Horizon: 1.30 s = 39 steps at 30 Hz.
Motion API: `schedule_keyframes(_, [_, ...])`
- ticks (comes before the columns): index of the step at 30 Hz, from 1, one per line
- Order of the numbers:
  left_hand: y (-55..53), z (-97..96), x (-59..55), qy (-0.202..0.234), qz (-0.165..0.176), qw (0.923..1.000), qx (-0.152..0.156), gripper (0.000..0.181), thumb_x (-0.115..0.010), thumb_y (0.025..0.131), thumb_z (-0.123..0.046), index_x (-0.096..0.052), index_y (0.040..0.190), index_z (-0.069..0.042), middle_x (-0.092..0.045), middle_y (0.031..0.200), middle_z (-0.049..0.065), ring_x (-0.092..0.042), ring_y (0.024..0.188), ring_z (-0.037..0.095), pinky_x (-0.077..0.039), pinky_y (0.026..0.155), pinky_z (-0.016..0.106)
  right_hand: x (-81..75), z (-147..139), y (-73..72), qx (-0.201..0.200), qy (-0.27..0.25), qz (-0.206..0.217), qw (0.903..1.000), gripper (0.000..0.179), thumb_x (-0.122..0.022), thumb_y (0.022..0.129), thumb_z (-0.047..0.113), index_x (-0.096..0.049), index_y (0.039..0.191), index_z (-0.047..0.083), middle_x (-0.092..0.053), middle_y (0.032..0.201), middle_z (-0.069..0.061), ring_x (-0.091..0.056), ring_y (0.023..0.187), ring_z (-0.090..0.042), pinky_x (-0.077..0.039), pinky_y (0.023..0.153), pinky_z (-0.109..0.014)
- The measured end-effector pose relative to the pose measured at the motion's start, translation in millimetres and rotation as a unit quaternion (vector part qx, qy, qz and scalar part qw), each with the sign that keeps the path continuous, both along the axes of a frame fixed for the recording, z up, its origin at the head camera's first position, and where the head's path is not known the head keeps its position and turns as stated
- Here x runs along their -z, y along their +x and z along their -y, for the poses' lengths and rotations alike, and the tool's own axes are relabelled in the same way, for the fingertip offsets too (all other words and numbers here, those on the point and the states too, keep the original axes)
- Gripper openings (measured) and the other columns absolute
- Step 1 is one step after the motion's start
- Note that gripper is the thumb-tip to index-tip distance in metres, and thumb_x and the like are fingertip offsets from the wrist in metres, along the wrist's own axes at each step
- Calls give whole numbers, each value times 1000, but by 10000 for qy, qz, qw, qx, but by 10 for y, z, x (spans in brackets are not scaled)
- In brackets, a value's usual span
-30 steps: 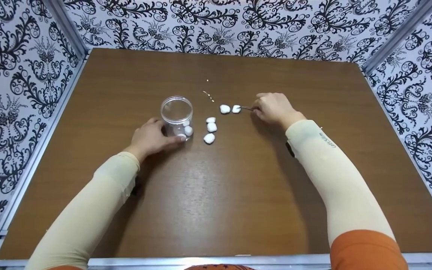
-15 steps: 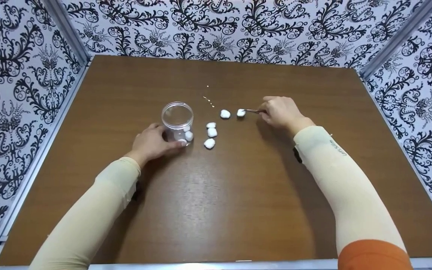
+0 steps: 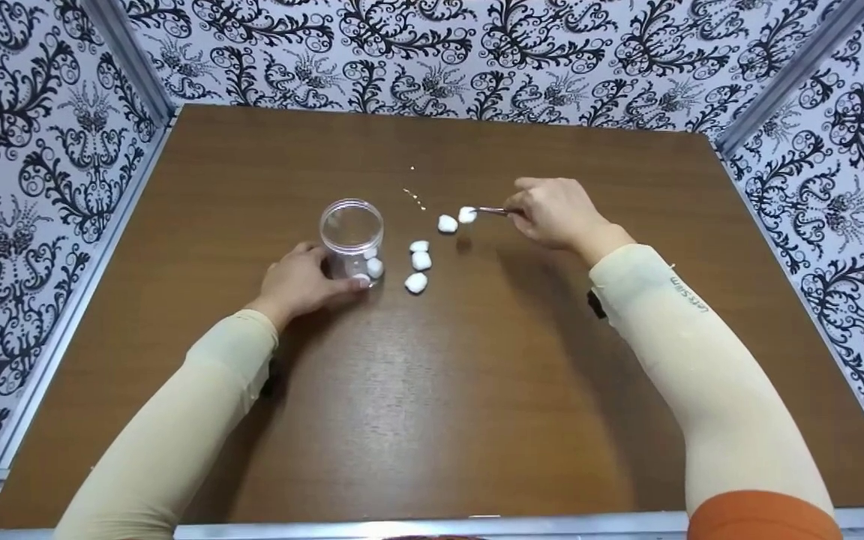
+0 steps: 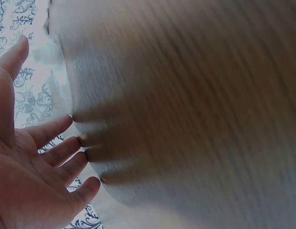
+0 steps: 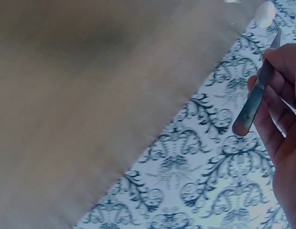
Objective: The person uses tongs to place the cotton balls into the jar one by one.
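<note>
A clear plastic jar (image 3: pixel 349 244) stands left of centre on the table, several white cotton balls (image 3: pixel 375 268) inside it. My left hand (image 3: pixel 299 280) holds it low down, thumb across the near side; its fingertips are at the tabletop in the left wrist view. With my right hand (image 3: pixel 558 215) I pinch metal tweezers (image 5: pixel 255 100). Their tips grip one cotton ball (image 3: pixel 466 215), raised above the table with its shadow below. Just left of it lies a loose cotton ball (image 3: pixel 447 223). Three more cotton balls (image 3: pixel 421 261) form a column beside the jar.
A short line of tiny pale specks (image 3: pixel 415 198) lies on the brown wooden table (image 3: pixel 432 420) behind the cotton balls. Patterned panels (image 3: pixel 432 60) enclose the back and both sides. A metal rail (image 3: pixel 552 523) runs along the near edge.
My right hand first drew right with the cotton ball in the tweezers. It has since come back left, with the ball raised higher. My left hand stays at the jar.
</note>
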<state>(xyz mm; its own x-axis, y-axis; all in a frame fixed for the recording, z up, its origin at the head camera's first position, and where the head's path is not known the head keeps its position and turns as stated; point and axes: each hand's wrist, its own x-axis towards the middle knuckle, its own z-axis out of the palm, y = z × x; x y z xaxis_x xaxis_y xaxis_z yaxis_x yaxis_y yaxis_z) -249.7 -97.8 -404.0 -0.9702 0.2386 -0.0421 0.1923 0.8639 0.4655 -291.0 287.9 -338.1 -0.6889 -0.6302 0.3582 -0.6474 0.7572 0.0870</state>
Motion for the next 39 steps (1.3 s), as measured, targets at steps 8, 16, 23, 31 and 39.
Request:
schedule_keyframes(8, [-11,0,14,33,7,10000,22,85,-60,66,-74,-54,128,-15,-47,129,13,-39,122,29,-23,96,58,-218,263,67,-327,-83,-132,9993,15,-61,82,19,-74,89,16,-51,74,4,-47,54,-15,-38,47,-35])
schedule_keyframes(16, [-27,28,28,20,-20,10000,-12,85,-60,66,-74,-54,128,-16,-47,129,12,-39,121,29,-24,95,57,-449,621,55,-671,-298,-137,9972,16,-61,84,20,-74,91,15,-52,76,3,-49,57,-14,-38,50,-34])
schedule_keyframes(23, [-7,8,7,-38,-74,10000,5,84,-61,67,-72,-56,125,-11,-48,127,13,-44,116,32,-27,92,58,-537,974,82,-957,-322,-49,9949,15,-62,84,21,-73,92,16,-52,76,4,-48,58,-13,-39,51,-33])
schedule_keyframes(31, [19,0,5,-73,-52,10000,-21,84,-60,66,-74,-55,126,-14,-50,124,12,-45,114,31,-28,92,57,-432,1265,87,-1261,-114,-22,9920,14,-60,84,20,-73,89,16,-50,75,4,-48,58,-12,-42,50,-33])
schedule_keyframes(39, [5,-6,-1,-104,-91,9999,2,84,-60,67,-73,-55,126,-13,-51,123,13,-46,113,31,-29,90,58,-356,1314,62,-1264,302,-138,9914,16,-56,83,19,-72,87,18,-48,74,4,-48,57,-14,-42,48,-35])
